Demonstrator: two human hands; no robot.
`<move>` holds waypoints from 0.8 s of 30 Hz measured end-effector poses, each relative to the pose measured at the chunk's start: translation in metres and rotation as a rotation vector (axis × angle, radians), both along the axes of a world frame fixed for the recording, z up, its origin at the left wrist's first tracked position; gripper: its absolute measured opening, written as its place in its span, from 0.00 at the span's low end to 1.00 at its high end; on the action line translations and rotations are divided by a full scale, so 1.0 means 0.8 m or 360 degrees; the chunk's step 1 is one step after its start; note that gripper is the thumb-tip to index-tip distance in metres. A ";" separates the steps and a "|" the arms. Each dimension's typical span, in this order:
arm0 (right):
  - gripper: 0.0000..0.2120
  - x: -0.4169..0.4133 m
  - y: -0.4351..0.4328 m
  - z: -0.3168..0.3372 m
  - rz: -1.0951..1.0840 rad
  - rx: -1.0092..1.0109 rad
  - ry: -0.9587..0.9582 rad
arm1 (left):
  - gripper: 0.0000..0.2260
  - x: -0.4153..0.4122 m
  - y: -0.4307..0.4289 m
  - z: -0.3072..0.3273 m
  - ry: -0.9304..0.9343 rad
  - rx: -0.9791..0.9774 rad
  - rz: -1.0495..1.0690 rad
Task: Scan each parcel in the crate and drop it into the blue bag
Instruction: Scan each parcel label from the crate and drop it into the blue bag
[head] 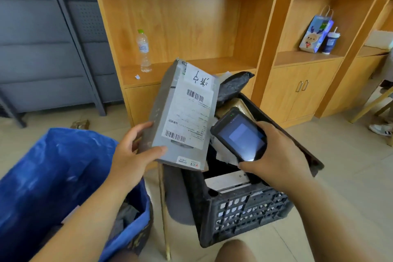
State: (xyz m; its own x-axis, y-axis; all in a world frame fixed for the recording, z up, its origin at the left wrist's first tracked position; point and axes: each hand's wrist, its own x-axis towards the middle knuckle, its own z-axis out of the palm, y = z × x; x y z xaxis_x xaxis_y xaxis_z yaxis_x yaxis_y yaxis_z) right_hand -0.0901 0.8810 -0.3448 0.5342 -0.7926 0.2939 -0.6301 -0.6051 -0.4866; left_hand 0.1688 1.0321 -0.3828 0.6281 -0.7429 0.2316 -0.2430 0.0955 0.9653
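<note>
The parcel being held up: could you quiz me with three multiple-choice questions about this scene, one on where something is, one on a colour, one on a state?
1. Where does the water bottle stand?
A. on the wooden shelf
B. in the crate
C. on the floor

2. What colour is the bag beside the crate?
A. red
B. blue
C. white

3. What does the left hand hold?
A. nothing
B. the scanner
C. the grey parcel

Answers:
1 A, it stands upright on the shelf board.
2 B, its plastic is plainly blue.
3 C, its fingers grip the parcel's lower edge, while the right hand holds the scanner.
</note>
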 end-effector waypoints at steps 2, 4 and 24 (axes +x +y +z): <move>0.41 0.030 0.009 -0.001 0.0105 0.0013 -0.0030 | 0.26 0.018 0.039 -0.009 -0.0005 -0.0029 0.0128; 0.41 0.060 0.020 -0.003 0.0202 0.0019 -0.0036 | 0.25 0.036 0.078 -0.022 0.0004 0.0002 0.0288; 0.41 0.115 0.055 -0.024 0.0267 0.0051 0.0243 | 0.15 0.112 0.134 -0.104 -0.0288 0.1403 0.0380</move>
